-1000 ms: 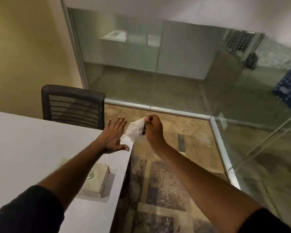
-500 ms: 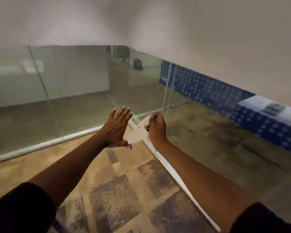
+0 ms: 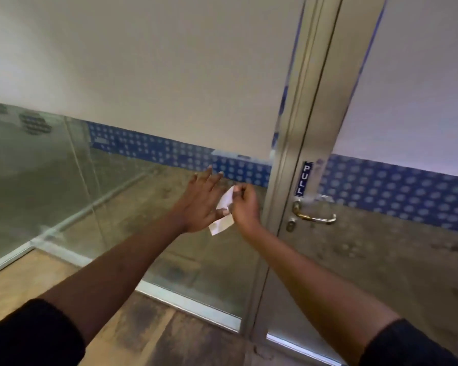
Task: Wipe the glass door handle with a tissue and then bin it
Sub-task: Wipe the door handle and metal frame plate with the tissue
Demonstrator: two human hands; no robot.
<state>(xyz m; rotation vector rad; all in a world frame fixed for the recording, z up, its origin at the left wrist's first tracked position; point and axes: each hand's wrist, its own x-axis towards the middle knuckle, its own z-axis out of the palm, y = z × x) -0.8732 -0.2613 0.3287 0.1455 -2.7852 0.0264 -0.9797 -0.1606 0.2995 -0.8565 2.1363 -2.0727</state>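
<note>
A white tissue point(image 3: 222, 215) hangs between my two hands in front of the glass wall. My right hand point(image 3: 245, 204) pinches its upper edge with fingers closed. My left hand point(image 3: 200, 204) is spread flat with fingers apart, its thumb touching the tissue's lower part. The lever door handle point(image 3: 316, 217), silver with a brass base, sits on the metal-framed glass door point(image 3: 315, 128) to the right of my right hand, a short way apart from it. A keyhole point(image 3: 291, 226) lies below the handle. No bin is visible.
A blue PULL sticker point(image 3: 304, 182) is on the door frame above the handle. A glass partition point(image 3: 64, 167) with frosted top and blue dotted band runs left. Its metal floor rail point(image 3: 188, 303) crosses below my arms, and patterned carpet point(image 3: 156, 339) lies underfoot.
My view has swung right from the table and chair along the glass wall to the door, whose handle is now in sight. Both hands kept the tissue between them.
</note>
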